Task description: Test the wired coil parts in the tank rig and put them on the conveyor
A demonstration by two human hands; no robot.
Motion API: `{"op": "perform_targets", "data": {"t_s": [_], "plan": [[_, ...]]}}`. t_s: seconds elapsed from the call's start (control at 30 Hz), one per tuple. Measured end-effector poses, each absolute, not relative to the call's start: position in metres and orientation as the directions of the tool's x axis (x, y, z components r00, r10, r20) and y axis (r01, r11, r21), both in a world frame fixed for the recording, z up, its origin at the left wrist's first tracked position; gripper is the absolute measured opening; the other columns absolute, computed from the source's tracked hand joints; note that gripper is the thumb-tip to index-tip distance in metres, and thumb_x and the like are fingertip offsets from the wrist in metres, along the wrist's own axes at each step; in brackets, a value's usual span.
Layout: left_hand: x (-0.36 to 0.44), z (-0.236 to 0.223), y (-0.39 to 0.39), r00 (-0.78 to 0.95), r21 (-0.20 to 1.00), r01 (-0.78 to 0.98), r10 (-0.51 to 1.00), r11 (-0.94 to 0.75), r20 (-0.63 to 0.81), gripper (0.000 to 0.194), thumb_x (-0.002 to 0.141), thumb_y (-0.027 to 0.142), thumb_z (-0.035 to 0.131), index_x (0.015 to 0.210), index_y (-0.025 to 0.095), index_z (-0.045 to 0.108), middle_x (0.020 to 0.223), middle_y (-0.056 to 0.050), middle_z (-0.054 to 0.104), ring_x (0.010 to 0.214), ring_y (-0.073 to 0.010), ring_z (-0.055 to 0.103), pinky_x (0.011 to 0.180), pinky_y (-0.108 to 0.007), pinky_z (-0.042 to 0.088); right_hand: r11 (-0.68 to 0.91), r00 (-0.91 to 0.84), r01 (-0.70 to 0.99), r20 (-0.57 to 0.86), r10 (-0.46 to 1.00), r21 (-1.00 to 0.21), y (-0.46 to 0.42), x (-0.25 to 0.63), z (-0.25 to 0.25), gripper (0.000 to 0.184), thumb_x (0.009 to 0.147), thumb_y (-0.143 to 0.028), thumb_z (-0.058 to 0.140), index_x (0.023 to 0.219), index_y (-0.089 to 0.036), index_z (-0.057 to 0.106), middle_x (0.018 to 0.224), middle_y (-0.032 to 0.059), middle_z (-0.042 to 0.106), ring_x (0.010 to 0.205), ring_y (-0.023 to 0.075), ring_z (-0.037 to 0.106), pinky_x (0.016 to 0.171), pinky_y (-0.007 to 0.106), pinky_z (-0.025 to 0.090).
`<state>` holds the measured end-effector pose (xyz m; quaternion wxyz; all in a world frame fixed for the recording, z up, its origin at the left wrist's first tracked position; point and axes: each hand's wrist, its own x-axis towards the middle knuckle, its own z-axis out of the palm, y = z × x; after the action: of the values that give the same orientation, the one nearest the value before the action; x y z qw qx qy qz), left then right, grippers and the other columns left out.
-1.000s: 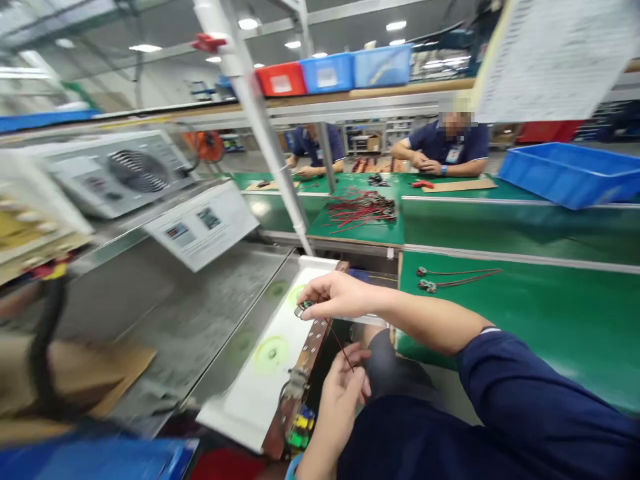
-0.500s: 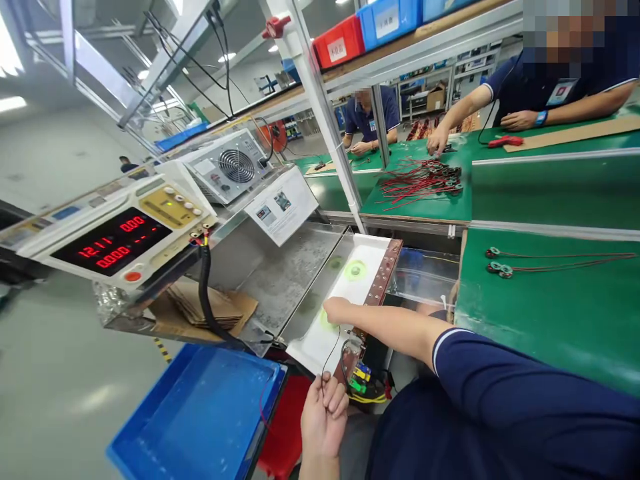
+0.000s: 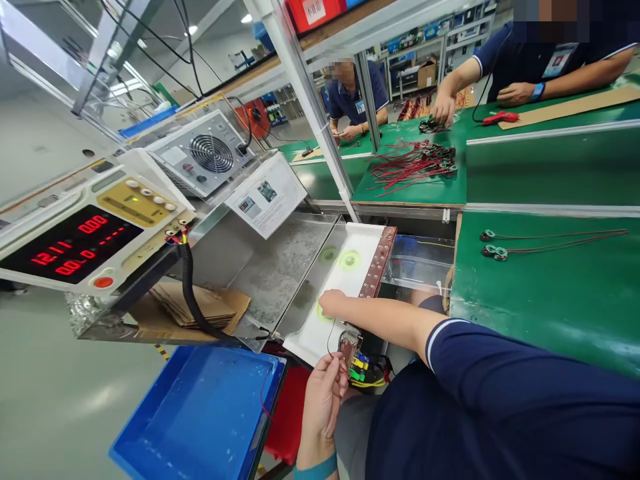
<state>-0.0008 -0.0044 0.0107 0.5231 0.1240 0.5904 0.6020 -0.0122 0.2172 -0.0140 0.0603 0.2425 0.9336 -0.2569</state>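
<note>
Head view: a thin wire [image 3: 343, 369] is pinched by the left fingers [image 3: 327, 375]; the right hand [image 3: 333, 302], fingers unclear, rests on the white tray [image 3: 361, 257]; two wired ring lugs [image 3: 493, 245] remain on the counter [image 3: 545, 300].

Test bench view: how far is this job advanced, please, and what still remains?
It seems fairly early. Done: two leads with ring terminals lie apart on the green mat. In hand: the left hand holds a thin wire below the copper terminal bar, and the right hand rests on the white fixture plate. Left, probably: the large pile of red leads farther ahead.
</note>
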Motion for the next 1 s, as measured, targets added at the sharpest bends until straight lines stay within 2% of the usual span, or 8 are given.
{"op": "perform_targets", "data": {"t_s": [0.13,0.27,0.37,0.5,0.57,0.67,0.8,1.0], "plan": [[-0.005,0.008,-0.006,-0.499,0.886,-0.399,0.755,0.237,-0.426,0.055,0.059,0.046,0.093,0.091,0.013,0.063,0.064,0.001,0.059,0.051,-0.0076,0.049,0.044,-0.016,0.036,0.72,-0.851,0.516,-0.184,0.492,-0.463,0.22,-0.005,-0.016,0.029,0.094,-0.031,0.06,0.107,-0.007,0.069,0.113,0.0216,0.068,0.104,0.0289,0.068,0.083,0.034,0.054],[-0.006,0.003,-0.005,-0.563,0.924,-0.318,0.741,0.214,-0.366,0.051,0.062,0.049,0.09,0.083,0.015,0.059,0.056,0.003,0.057,0.048,-0.0078,0.048,0.044,-0.016,0.035,0.737,-0.878,0.433,-0.058,0.475,-0.518,0.213,0.029,-0.007,0.031,0.099,-0.032,0.053,0.119,-0.011,0.067,0.119,0.0161,0.066,0.11,0.0241,0.063,0.09,0.031,0.049],[-0.006,0.001,0.0,-0.608,0.939,-0.294,0.723,0.178,-0.327,0.05,0.063,0.049,0.089,0.084,0.016,0.058,0.057,0.003,0.058,0.048,-0.0088,0.049,0.044,-0.017,0.036,0.719,-0.932,0.268,0.017,0.362,-0.641,0.195,0.068,0.006,0.022,0.095,-0.029,0.061,0.102,-0.011,0.072,0.098,0.0106,0.071,0.093,0.0189,0.064,0.08,0.027,0.047],[-0.005,0.0,0.008,-0.619,0.957,-0.236,0.733,0.171,-0.283,0.048,0.066,0.047,0.087,0.088,0.016,0.058,0.057,0.004,0.056,0.048,-0.0091,0.049,0.045,-0.018,0.038,0.55,-0.99,0.108,-0.038,0.136,-0.828,0.169,0.108,0.014,0.012,0.087,-0.022,0.069,0.091,-0.01,0.072,0.075,0.0018,0.068,0.067,0.01,0.057,0.063,0.02,0.04],[-0.003,0.0,0.01,-0.614,0.963,-0.201,0.742,0.181,-0.268,0.049,0.064,0.047,0.088,0.089,0.016,0.06,0.058,0.004,0.056,0.049,-0.0097,0.049,0.046,-0.019,0.039,0.495,-0.994,0.097,-0.054,0.1,-0.864,0.161,0.114,0.012,0.006,0.085,-0.015,0.068,0.086,-0.01,0.07,0.07,-0.0009,0.064,0.062,0.0076,0.053,0.06,0.018,0.038],[-0.001,0.001,0.011,-0.599,0.966,-0.135,0.758,0.221,-0.257,0.048,0.063,0.05,0.088,0.084,0.014,0.062,0.059,0.002,0.057,0.051,-0.0097,0.049,0.047,-0.019,0.039,0.488,-0.988,0.13,-0.074,0.132,-0.863,0.16,0.113,0.009,0.006,0.086,-0.011,0.065,0.084,-0.009,0.07,0.067,-0.002,0.061,0.06,0.0069,0.05,0.058,0.018,0.036],[-0.002,0.002,0.006,-0.583,0.955,-0.008,0.775,0.296,-0.245,0.045,0.068,0.053,0.084,0.076,0.014,0.064,0.055,0.002,0.054,0.05,-0.0099,0.046,0.048,-0.02,0.037,0.503,-0.987,0.148,-0.093,0.134,-0.851,0.162,0.111,0.008,0.009,0.087,-0.017,0.068,0.086,-0.01,0.073,0.069,-0.0011,0.064,0.061,0.0076,0.051,0.058,0.019,0.035],[-0.004,-0.002,0.002,-0.589,0.94,0.128,0.787,0.316,-0.184,0.048,0.068,0.061,0.08,0.077,0.015,0.067,0.075,-0.008,0.068,0.071,-0.0203,0.061,0.065,-0.028,0.049,0.584,-0.987,0.124,-0.042,0.152,-0.802,0.159,0.112,0.002,0.011,0.086,-0.013,0.064,0.085,-0.013,0.076,0.074,0.0015,0.069,0.065,0.0095,0.054,0.06,0.02,0.036]]}}
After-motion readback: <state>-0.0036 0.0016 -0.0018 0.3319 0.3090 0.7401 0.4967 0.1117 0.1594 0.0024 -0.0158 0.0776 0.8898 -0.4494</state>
